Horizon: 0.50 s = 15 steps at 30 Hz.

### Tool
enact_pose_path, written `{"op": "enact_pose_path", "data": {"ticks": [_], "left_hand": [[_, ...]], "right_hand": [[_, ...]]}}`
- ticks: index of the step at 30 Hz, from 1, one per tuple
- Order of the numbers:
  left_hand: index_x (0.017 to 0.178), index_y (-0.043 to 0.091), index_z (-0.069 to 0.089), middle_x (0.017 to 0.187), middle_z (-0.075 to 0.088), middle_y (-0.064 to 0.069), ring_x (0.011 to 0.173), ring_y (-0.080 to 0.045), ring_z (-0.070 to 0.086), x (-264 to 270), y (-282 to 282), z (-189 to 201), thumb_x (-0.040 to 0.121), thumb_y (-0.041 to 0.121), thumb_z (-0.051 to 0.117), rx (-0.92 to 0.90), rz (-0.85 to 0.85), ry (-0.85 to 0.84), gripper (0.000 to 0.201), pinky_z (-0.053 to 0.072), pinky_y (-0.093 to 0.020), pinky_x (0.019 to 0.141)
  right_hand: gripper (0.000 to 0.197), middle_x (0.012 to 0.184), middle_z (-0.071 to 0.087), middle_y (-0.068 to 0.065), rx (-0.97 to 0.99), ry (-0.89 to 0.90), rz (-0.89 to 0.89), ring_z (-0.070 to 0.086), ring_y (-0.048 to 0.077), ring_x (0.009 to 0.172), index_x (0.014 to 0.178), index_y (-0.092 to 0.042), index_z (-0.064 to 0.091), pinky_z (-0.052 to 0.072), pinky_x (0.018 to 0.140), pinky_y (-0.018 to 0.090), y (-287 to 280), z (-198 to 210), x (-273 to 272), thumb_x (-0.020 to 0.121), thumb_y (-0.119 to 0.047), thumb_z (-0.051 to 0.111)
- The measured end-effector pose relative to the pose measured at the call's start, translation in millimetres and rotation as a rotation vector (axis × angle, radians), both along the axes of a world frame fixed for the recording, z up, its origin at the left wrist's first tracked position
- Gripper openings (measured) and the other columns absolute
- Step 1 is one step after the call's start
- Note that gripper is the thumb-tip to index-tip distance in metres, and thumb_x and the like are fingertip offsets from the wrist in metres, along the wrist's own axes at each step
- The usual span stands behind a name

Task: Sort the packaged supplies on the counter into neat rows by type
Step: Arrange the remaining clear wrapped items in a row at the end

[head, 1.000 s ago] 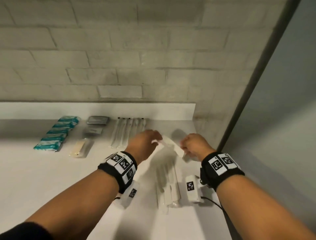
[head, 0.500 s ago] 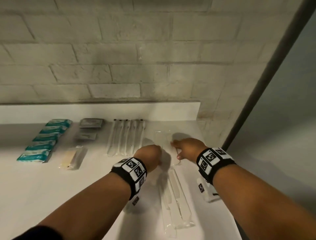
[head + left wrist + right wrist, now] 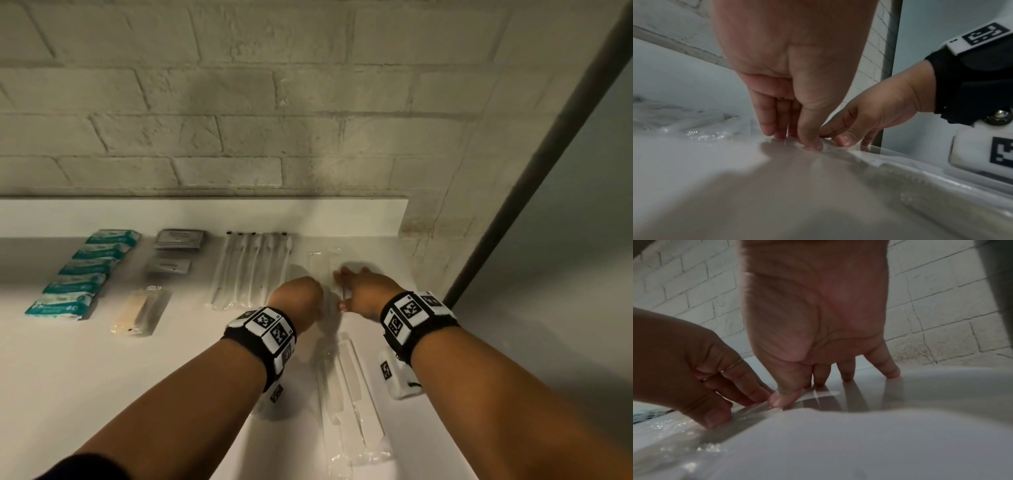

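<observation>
Head camera view: two bare forearms with black-and-white wristbands reach across a white counter (image 3: 85, 377) set against a pale brick wall (image 3: 239, 102). Along the counter's back edge lie sorted rows: teal packets (image 3: 89, 270) at the left, grey sachets (image 3: 178, 238) beside them with a tan packet (image 3: 140, 310) in front, then clear-wrapped sticks (image 3: 251, 270) near the middle. Toward the back right corner, just beside the sticks, a clear-wrapped comb (image 3: 323, 265) lies flat on the counter.

Both hands meet at the near end of that comb. The left hand (image 3: 297, 299) has its fingers extended downward, tips pressing the wrapper onto the counter, as the left wrist view shows. The right hand (image 3: 364, 291) is spread, fingertips on the counter and thumb pressing the wrapper's edge. Neither hand is clenched; whether either still pinches the film is hard to tell.

Near the front right edge, more wrapped combs (image 3: 352, 394) lie in a loose pile, not yet sorted.

The comb packets look very light, with a stiff plastic core inside thin, glossy, crinkly film. They would likely slide easily on the smooth counter. A pinch across the narrow width near one end, on the comb itself and not on loose film, seems the surest hold.
</observation>
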<state>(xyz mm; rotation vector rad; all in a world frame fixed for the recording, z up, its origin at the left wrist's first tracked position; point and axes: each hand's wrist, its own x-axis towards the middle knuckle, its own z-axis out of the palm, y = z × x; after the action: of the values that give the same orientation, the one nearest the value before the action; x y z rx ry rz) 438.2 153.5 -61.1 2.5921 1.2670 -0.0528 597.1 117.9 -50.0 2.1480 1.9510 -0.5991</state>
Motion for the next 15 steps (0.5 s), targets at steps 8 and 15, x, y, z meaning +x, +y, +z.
{"op": "enact_pose_path", "data": {"ticks": [8,15], "left_hand": [[0.109,0.007,0.067,0.112,0.065,-0.010,0.103,-0.028,0.062,-0.7,-7.0,10.2,0.091,0.014,0.055,-0.039,0.025,-0.006,0.023,0.050,-0.034,0.090],[0.116,0.006,0.064,0.120,0.063,-0.010,0.111,-0.028,0.060,0.2,-5.7,11.5,0.095,0.012,0.049,-0.052,0.017,0.036,0.027,0.047,-0.034,0.097]], "right_hand": [[0.082,0.141,0.048,0.009,0.230,0.286,-0.237,0.052,0.029,0.123,0.144,-0.016,0.036,0.045,0.101,0.038,-27.0,27.1,-10.2,0.077,-0.050,0.071],[0.091,0.126,0.056,0.009,-0.154,-0.066,-0.059,0.059,0.029,0.110,0.137,-0.010,0.032,0.050,0.087,0.037,-68.3,21.8,-32.7,0.069,-0.045,0.081]]}}
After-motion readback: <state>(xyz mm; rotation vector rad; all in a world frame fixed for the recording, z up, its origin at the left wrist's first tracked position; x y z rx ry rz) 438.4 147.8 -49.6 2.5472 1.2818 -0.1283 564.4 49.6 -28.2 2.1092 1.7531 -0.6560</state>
